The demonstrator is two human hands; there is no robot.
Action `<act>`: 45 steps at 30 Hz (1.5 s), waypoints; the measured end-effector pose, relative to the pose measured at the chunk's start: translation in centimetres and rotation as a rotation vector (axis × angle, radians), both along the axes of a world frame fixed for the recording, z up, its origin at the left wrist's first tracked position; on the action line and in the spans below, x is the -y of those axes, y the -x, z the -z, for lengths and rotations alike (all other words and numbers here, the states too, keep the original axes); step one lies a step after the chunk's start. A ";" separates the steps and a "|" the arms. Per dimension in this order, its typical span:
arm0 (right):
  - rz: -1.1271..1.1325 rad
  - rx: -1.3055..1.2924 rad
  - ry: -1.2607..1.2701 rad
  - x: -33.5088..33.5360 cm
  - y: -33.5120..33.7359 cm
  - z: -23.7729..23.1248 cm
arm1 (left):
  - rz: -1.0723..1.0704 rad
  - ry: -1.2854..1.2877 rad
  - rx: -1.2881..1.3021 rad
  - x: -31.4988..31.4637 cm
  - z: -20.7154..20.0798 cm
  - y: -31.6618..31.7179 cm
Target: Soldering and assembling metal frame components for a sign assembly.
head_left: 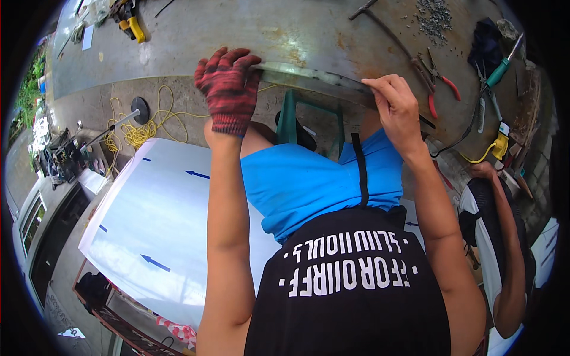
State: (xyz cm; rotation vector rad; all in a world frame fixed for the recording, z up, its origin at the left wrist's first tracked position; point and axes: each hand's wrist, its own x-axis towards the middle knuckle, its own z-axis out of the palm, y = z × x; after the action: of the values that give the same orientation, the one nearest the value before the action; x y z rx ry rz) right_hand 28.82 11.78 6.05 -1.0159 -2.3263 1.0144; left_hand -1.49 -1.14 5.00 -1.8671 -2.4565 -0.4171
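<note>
A long, thin, shiny strip, apparently metal (320,77), lies along the near edge of the metal-topped table (237,35). My left hand (228,89), in a red and black knit glove, is closed around the strip's left end, fingers curled. Bare, my right hand (395,107) pinches the strip's right end between thumb and fingers. To the right of that hand rest red-handled pliers (436,80) and a bent rusty rod (398,50).
Small grey pieces (433,24) and a teal-handled tool (504,68) lie at the far right; yellow-handled pliers (135,28) at the far left. Below are a green stool (287,118), yellow cord (139,133) and a white panel (160,207). Another person's arm (510,261) is at right.
</note>
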 end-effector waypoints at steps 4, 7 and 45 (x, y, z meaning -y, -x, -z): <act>0.006 0.007 -0.010 0.2 -0.4 0.1 | 0.078 0.002 0.014 -0.7 1.6 0.5; 0.025 0.011 -0.006 0.3 -0.9 0.1 | 0.107 -0.045 0.001 -1.3 2.1 0.0; -0.127 -0.047 -0.017 0.1 2.6 -0.8 | -0.885 -0.078 0.972 1.1 -0.5 -7.6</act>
State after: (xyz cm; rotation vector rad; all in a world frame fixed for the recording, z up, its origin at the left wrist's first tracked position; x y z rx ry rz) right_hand 26.24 11.67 6.89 -0.8375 -2.3821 1.0532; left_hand 6.12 -2.23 5.48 -0.3408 -3.3356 -1.5284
